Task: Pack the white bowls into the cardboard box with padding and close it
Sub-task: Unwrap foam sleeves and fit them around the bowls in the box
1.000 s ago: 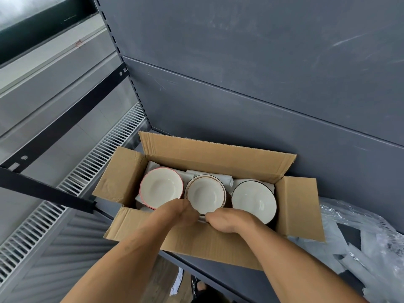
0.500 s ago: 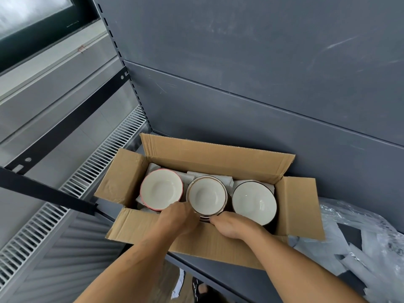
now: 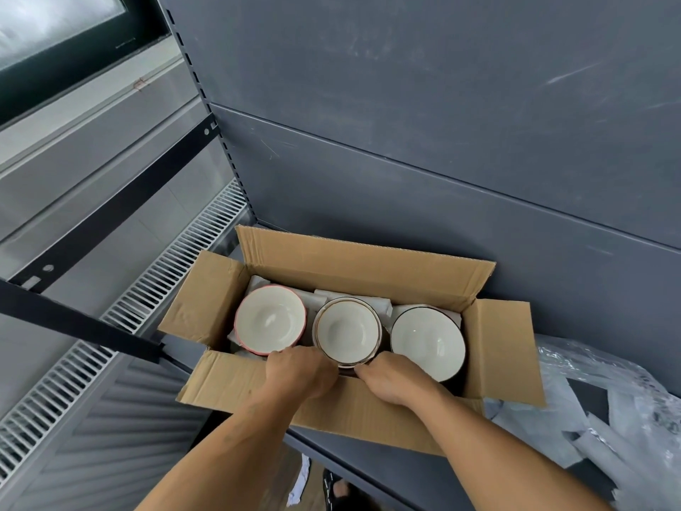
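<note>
Your left hand [image 3: 300,374] and right hand [image 3: 396,381] flank the near rim of the middle bowl [image 3: 348,330] in the box [image 3: 353,263], just beyond both; curled fingers are hidden, so I cannot tell their grip.

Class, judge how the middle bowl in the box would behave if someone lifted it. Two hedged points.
The middle bowl looks glossy and glazed, so probably stiff but slippery. It seems ceramic and sits close to the right bowl, so likely chips if knocked.
</note>
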Tool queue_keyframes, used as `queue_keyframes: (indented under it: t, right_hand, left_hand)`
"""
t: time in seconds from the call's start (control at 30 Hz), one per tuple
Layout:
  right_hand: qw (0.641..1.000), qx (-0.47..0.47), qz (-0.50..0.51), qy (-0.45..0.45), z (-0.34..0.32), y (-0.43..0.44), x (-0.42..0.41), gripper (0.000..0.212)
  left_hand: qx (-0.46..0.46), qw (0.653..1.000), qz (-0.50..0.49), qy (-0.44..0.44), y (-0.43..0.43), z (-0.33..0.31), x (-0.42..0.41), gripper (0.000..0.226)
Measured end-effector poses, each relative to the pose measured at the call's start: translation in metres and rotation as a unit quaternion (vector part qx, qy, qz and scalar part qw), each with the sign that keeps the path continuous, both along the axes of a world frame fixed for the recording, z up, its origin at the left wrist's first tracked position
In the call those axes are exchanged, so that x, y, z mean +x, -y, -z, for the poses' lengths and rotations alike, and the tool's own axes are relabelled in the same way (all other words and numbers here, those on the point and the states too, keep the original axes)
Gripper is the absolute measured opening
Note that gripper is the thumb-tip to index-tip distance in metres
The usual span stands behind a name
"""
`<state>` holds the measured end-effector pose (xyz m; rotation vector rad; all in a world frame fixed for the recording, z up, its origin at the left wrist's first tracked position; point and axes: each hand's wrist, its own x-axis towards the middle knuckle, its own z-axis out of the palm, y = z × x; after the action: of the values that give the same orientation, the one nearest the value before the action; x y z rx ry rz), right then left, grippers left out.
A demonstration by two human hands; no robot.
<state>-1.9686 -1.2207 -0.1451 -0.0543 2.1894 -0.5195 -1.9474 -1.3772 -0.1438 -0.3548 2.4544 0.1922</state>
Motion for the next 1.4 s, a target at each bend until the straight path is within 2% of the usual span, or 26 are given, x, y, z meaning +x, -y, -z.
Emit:
queue_keyframes:
  t: [0.17,0.23,0.43,0.57,0.7,0.83,1.03,1.13,1.2,1.27,1.4]
  right_hand:
    - [0.999,0.030,-0.026,0.029,-0.001,-0.002,0.003,0.050]
    - [1.000,0.007,-0.011,0.021,-0.001,-0.003,0.003,0.050]
    - [0.989,-0.116,0.067,-0.065,-0.010,-0.035,0.010,0.041]
    - [0.976,-0.145,0.117,-0.116,-0.016,-0.073,0.015,0.039]
    - [0.956,-0.156,0.188,-0.163,-0.017,-0.121,0.026,0.033]
    - [0.938,-0.153,0.253,-0.182,-0.019,-0.175,0.042,0.026]
    - [0.921,-0.088,0.340,-0.166,-0.006,-0.255,0.074,0.028]
    - [0.921,-0.033,0.349,-0.173,0.001,-0.284,0.093,0.025]
    - [0.921,-0.003,0.351,-0.171,0.006,-0.295,0.104,0.019]
    - [0.921,-0.004,0.361,-0.149,0.008,-0.302,0.113,0.019]
    - [0.936,-0.040,0.334,-0.099,0.018,-0.299,0.126,0.046]
  left_hand:
    - [-0.004,1.000,0.023,-0.007,0.000,-0.006,0.004,0.032]
    - [-0.004,1.000,0.022,-0.018,0.000,-0.006,0.004,0.032]
    - [0.028,0.991,0.001,-0.131,-0.011,-0.015,0.011,0.028]
    - [0.099,0.979,0.014,-0.180,-0.043,-0.022,0.018,0.025]
    - [0.150,0.972,0.033,-0.179,-0.095,-0.026,0.023,0.024]
    - [0.159,0.969,0.080,-0.170,-0.151,-0.031,0.028,0.023]
    - [0.176,0.960,0.163,-0.143,-0.217,-0.034,0.039,0.022]
    - [0.162,0.956,0.208,-0.132,-0.240,-0.035,0.047,0.025]
    - [0.152,0.954,0.232,-0.113,-0.253,-0.032,0.051,0.019]
    - [0.148,0.954,0.238,-0.105,-0.262,-0.027,0.055,0.023]
    - [0.140,0.964,0.222,-0.049,-0.275,-0.020,0.066,0.030]
